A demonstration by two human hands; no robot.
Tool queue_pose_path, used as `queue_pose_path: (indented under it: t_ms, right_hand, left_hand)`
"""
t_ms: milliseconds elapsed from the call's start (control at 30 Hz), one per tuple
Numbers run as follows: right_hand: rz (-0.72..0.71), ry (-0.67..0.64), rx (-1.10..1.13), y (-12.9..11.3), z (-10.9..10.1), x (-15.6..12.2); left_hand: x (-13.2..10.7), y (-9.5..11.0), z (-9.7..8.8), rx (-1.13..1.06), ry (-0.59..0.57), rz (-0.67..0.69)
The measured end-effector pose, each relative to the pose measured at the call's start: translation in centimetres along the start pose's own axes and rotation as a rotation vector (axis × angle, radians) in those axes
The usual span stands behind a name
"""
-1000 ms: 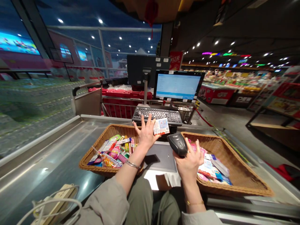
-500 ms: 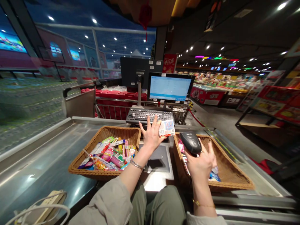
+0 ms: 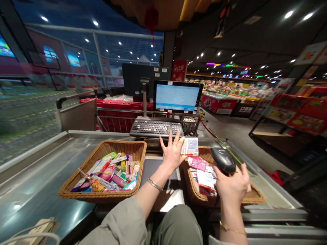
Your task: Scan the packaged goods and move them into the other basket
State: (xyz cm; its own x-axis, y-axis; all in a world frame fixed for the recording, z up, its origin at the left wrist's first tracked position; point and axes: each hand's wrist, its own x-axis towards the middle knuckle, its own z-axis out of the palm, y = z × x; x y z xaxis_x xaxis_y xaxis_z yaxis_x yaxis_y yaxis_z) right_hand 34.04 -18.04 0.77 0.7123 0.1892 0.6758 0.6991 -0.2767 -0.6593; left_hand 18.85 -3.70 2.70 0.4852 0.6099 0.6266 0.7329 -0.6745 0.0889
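Between thumb and index finger, my left hand (image 3: pixel 172 153) pinches a small white-and-red candy box (image 3: pixel 190 147), its other fingers spread. The box is at the near-left rim of the right wicker basket (image 3: pixel 251 199), with a barcode on its face. My right hand (image 3: pixel 231 185) grips a black handheld barcode scanner (image 3: pixel 222 159) above that basket, its head tilted to the left. Inside the basket lie white snack packs (image 3: pixel 205 180) and a pink packet (image 3: pixel 198 163). To the left, another wicker basket (image 3: pixel 62 190) holds many colourful candies (image 3: pixel 113 172).
A black keyboard (image 3: pixel 155 127) and a lit monitor (image 3: pixel 176 97) stand ahead of the hands. Metal counter (image 3: pixel 33 183) extends on the left, with a power strip (image 3: pixel 38 233) at its near corner. Beyond are a metal cart (image 3: pixel 76 110) and red crates (image 3: pixel 114 103).
My left hand has carried the candy box rightward from above the centre to the right basket's edge. The scanner in my right hand has shifted right, uncovering packs below. The view has turned slightly.
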Motion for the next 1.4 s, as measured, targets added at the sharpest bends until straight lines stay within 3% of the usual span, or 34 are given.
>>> queue_pose_path:
  t_ms: [500, 700, 1033, 1400]
  right_hand:
    - [0.086, 0.049, 0.001, 2.3, -1.2, 0.7]
    - [0.123, 0.046, -0.007, 2.1, -1.4, 0.7]
    - [0.126, 0.037, 0.001, 1.3, -0.5, 0.4]
    - [0.1, 0.041, 0.083, -2.2, 1.1, -0.5]
  left_hand:
    - [-0.5, 3.0, 2.1, -0.019, -0.014, 0.196]
    - [-1.5, 4.1, 3.7, -0.027, -0.058, 0.168]
    - [-1.8, 1.9, 2.2, -0.062, -0.047, 0.078]
    - [-2.5, -1.5, 0.4, -0.084, -0.023, -0.001]
